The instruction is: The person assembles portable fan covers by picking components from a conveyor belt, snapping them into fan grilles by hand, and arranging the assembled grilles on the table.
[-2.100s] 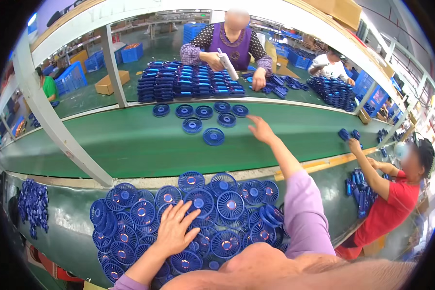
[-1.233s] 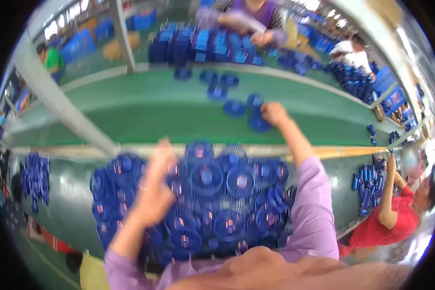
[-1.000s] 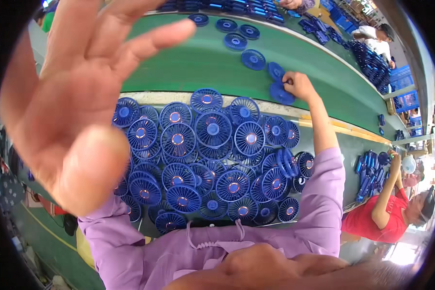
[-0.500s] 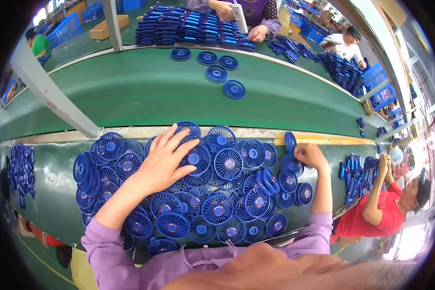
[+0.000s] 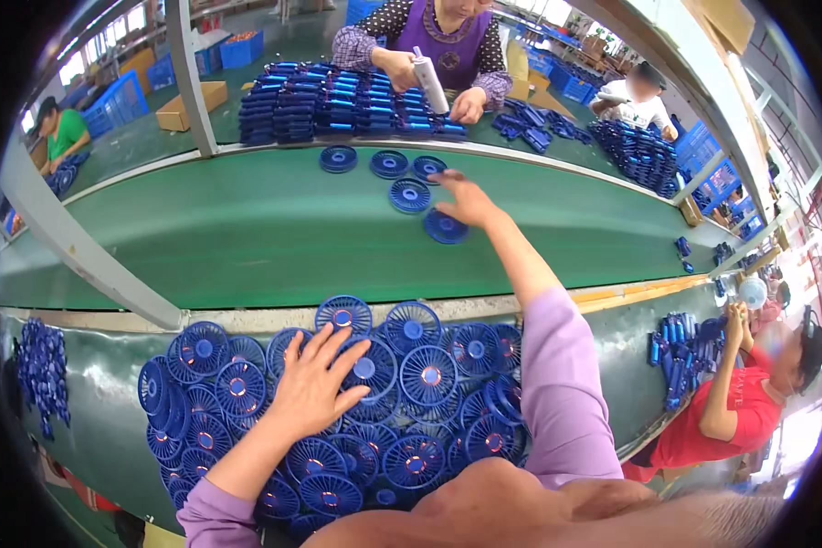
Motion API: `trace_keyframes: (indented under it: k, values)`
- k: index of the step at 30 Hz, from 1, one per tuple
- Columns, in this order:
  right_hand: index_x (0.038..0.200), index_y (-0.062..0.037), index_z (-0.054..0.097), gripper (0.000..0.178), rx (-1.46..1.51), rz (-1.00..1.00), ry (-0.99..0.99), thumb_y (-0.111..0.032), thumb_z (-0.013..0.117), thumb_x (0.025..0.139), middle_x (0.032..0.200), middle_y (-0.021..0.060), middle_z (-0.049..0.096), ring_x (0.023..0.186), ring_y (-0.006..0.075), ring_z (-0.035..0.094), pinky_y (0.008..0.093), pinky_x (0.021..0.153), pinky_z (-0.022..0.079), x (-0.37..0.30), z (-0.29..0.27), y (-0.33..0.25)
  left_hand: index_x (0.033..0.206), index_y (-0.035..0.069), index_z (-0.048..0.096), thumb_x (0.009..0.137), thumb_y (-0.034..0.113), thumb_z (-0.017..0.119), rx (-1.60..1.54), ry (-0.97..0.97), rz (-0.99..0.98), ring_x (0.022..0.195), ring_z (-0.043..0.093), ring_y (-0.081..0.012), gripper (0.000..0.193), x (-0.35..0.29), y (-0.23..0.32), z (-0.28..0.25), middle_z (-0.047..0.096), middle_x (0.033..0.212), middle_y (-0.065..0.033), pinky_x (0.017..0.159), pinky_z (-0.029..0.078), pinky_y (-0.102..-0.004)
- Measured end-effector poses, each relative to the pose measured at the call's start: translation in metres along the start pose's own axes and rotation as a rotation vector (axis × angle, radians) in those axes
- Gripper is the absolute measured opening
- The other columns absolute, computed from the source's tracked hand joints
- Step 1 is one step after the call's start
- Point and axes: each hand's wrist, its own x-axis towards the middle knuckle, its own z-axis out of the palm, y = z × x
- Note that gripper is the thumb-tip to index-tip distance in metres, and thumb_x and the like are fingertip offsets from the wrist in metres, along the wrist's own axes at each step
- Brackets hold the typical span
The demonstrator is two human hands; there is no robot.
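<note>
A heap of round blue fan grilles (image 5: 429,374) with spoke-like ribs covers the bench in front of me. My left hand (image 5: 312,388) rests on the heap with fingers spread, touching the grilles under it. My right hand (image 5: 468,201) reaches out over the green belt, fingers stretched out and a little blurred. Its fingertips are at a small blue grille (image 5: 426,166); whether they touch it I cannot tell. Another grille (image 5: 447,227) lies partly under that hand, and a further one (image 5: 410,194) just left. My right forearm hides the heap's right side.
Beyond the green belt (image 5: 247,228), a co-worker (image 5: 443,46) holds a white handheld tool over stacked dark-blue parts (image 5: 338,100). A grey metal post (image 5: 91,247) slants at left. A person in red (image 5: 726,411) works at right, beside blue parts (image 5: 680,352).
My right hand has left the upright grille it held at the heap's right side and swung forward over the belt. My left hand stays on the heap. The view has tilted up.
</note>
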Motion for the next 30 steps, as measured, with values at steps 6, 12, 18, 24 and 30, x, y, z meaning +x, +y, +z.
trace_keyframes:
  k: [6,12,18,24,30]
  values:
    - [0.130,-0.0318,0.058,0.044,-0.223,0.281,-0.112,-0.023,0.062,0.087,0.135,0.0128,0.054,0.127,0.0322,0.050,0.0562,0.100,0.040,0.085,0.054,-0.021,0.139,0.018,0.049,0.084,0.045,0.066,0.019,-0.002,-0.010,0.135,0.040,-0.0342,0.063,0.000,0.001,-0.002,0.046,0.142,-0.0125,0.108,0.027,-0.0587]
    - [0.098,-0.0142,0.068,0.018,-0.339,0.209,0.071,-0.016,0.065,0.081,0.101,0.0174,0.064,0.091,0.0362,0.066,0.0466,0.080,0.054,0.062,0.062,-0.026,0.140,0.017,0.048,0.082,0.039,0.069,-0.023,-0.010,-0.023,0.137,0.036,-0.0338,0.065,-0.004,-0.001,-0.005,0.044,0.145,-0.0117,0.112,0.024,-0.0561]
    - [0.091,-0.0107,0.068,0.024,-0.271,0.307,-0.131,-0.026,0.069,0.072,0.088,0.0146,0.070,0.084,0.0347,0.068,0.0485,0.074,0.054,0.006,0.052,0.006,0.139,0.011,0.049,0.080,0.027,0.070,-0.043,-0.021,-0.013,0.138,0.035,-0.0345,0.064,0.008,0.000,-0.006,0.042,0.146,-0.0141,0.113,0.022,-0.0547]
    - [0.074,-0.0131,0.071,0.010,-0.180,0.261,-0.044,-0.012,0.069,0.064,0.077,0.0099,0.070,0.077,0.0327,0.068,0.0440,0.071,0.054,-0.064,-0.005,-0.006,0.142,0.011,0.043,0.084,0.025,0.066,-0.007,-0.009,0.026,0.139,0.032,-0.0350,0.064,0.006,-0.008,0.006,0.039,0.149,-0.0136,0.114,0.020,-0.0554]
    - [0.084,-0.0148,0.074,0.018,0.017,0.293,0.048,-0.016,0.066,0.069,0.082,0.0085,0.072,0.082,0.0285,0.069,0.0418,0.074,0.054,-0.097,-0.052,-0.011,0.143,0.010,0.044,0.088,0.027,0.062,0.059,-0.017,-0.005,0.139,0.033,-0.0352,0.060,-0.003,-0.010,0.008,0.039,0.150,-0.0124,0.114,0.021,-0.0548]
